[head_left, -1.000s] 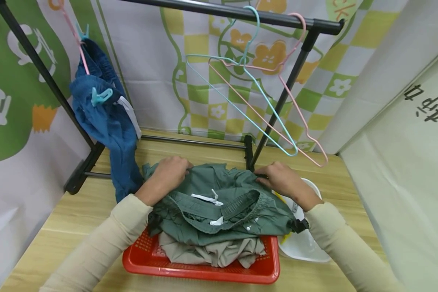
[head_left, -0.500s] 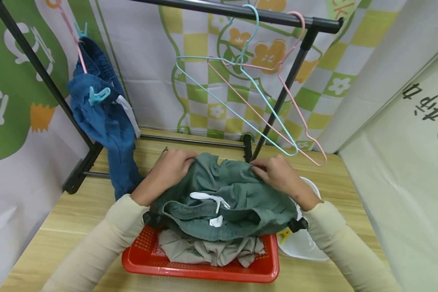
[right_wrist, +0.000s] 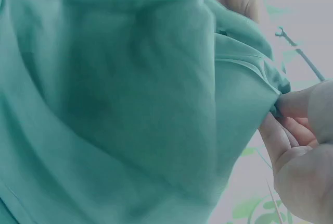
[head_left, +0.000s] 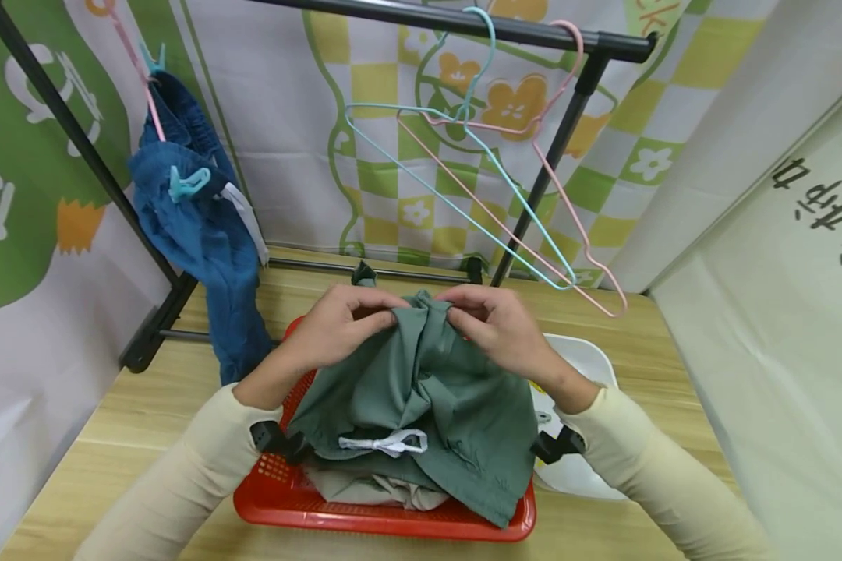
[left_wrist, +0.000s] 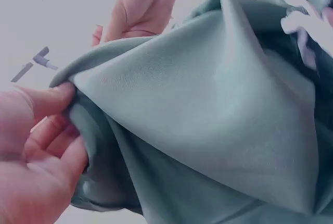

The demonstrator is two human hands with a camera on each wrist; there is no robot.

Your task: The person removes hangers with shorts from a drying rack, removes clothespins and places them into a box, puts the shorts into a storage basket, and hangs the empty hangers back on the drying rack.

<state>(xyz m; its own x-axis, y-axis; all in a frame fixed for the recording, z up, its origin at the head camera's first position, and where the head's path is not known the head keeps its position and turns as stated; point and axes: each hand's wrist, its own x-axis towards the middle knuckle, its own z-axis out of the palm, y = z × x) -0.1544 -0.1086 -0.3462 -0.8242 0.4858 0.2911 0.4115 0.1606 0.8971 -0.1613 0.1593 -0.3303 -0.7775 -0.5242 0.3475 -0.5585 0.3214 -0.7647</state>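
Left hand (head_left: 337, 323) and right hand (head_left: 494, 327) near each other above the red basket (head_left: 386, 527), fingers bent, each pinching the upper edge of a green garment (head_left: 382, 389) between thumb and fingers; garment drapes down over the basket, white drawstring (head_left: 393, 442) toward basket's front. Beige cloth (head_left: 375, 491) in basket beneath it, white tray (head_left: 585, 477) just right of basket. Blue garment (head_left: 199, 226) hangs back left of basket, blue-green hanger (head_left: 493, 35) and pink hanger (head_left: 587, 241) on the rack (head_left: 393, 14) behind, toward basket's right.
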